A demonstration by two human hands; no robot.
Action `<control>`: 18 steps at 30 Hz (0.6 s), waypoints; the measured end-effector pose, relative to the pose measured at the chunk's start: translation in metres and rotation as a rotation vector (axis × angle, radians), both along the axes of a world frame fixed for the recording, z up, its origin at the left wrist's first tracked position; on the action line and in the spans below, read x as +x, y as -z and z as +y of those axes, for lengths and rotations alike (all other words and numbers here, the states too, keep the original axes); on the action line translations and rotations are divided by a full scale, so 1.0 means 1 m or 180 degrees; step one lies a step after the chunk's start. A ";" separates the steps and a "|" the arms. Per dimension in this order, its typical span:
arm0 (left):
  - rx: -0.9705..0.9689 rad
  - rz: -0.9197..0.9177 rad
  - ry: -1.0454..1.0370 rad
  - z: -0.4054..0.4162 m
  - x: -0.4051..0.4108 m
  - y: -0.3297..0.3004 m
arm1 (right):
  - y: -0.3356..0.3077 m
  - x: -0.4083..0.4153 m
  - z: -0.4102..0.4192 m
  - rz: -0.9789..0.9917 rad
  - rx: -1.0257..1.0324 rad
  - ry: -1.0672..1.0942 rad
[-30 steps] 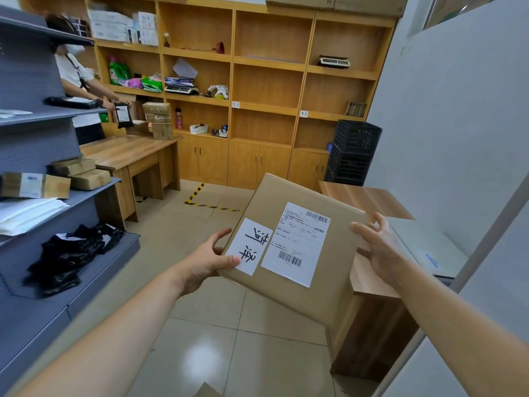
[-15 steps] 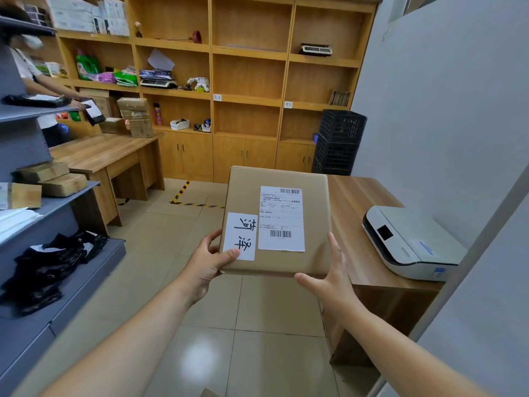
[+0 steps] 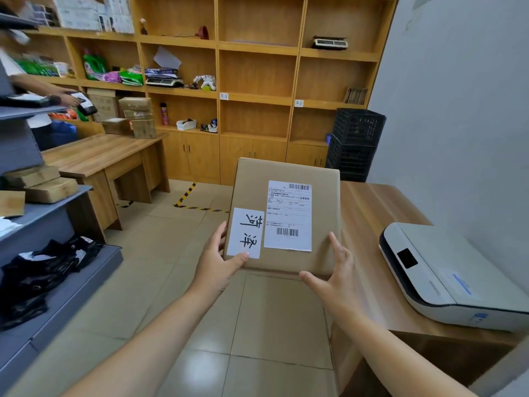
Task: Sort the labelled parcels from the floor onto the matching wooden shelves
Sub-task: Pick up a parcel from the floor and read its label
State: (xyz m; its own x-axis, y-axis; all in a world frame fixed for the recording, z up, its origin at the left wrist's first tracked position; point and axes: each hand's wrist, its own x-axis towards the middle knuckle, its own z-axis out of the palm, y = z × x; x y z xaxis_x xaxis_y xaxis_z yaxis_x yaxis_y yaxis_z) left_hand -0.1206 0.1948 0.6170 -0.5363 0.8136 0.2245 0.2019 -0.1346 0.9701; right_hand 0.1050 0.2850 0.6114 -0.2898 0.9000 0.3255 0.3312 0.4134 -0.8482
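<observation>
I hold a flat brown cardboard parcel level in front of me, above the tiled floor. It carries a white handwritten label at its near left and a printed shipping label beside that. My left hand grips the near left corner, thumb on the handwritten label. My right hand holds the near right edge from below, fingers spread. The wooden shelves stand across the room, with small white tags on two shelf edges.
A wooden desk with a white printer lies right. Grey metal racks with boxes and black bags line the left. Another person stands at the far left by a wooden table. Black crates stand by the right wall.
The parcel has turned from tilted to square and level. My right hand shifted from its far right edge to the near right edge. The view has moved closer to the shelves.
</observation>
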 end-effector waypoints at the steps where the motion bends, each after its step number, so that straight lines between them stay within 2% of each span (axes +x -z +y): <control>1: -0.0013 0.0092 -0.0046 0.017 -0.001 0.001 | 0.000 -0.003 0.019 0.0022 -0.0007 -0.0035; 9: -0.0082 0.0426 -0.0475 0.145 -0.001 0.002 | -0.011 -0.016 0.165 -0.0047 -0.0048 -0.0274; 18: -0.0162 0.0553 -0.0735 0.236 -0.024 0.003 | 0.009 -0.046 0.265 -0.0069 -0.0005 -0.0420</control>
